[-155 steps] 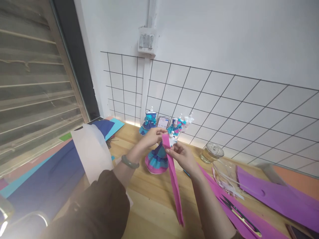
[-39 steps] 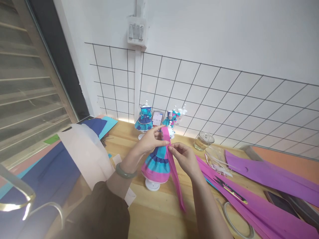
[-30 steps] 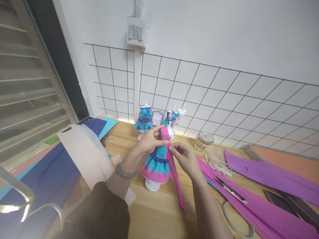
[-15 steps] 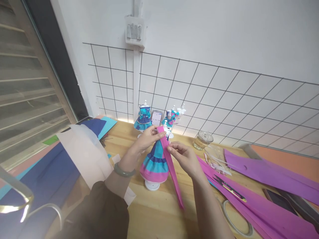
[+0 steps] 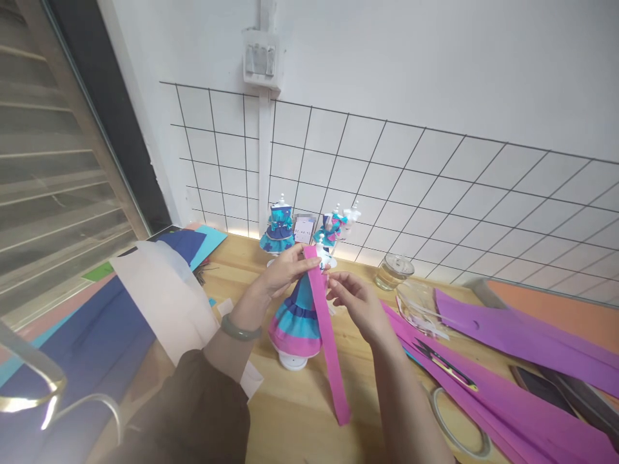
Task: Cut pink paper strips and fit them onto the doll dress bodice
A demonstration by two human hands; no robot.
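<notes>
My left hand (image 5: pixel 289 267) is closed on the top end of a long pink fabric strip (image 5: pixel 325 341), pinching it between thumb and fingers. The strip hangs down in front of a small dress form (image 5: pixel 291 361) and its lower end reaches the table. On the form is a tiered dress (image 5: pixel 293 325) in blue, turquoise and pink, partly covered by the strip. My right hand (image 5: pixel 355 299) is closed in a pinch at the strip's right edge, just below the form's white top. The exact spot between its fingertips is partly hidden.
Behind stand small forms in blue dresses (image 5: pixel 277 229) and a timer (image 5: pixel 304 229). To the right are a glass jar (image 5: pixel 394 272), black thread snips (image 5: pixel 447 367) on pink fabric (image 5: pixel 512 399), a tape roll (image 5: pixel 459 422) and purple fabric (image 5: pixel 527 335). Blue fabric (image 5: pixel 111 328) lies left.
The strip's lower end has swung left and toward me, and its face now turns more to the front. My right hand has shifted slightly off the strip's front. The dress form has tilted slightly.
</notes>
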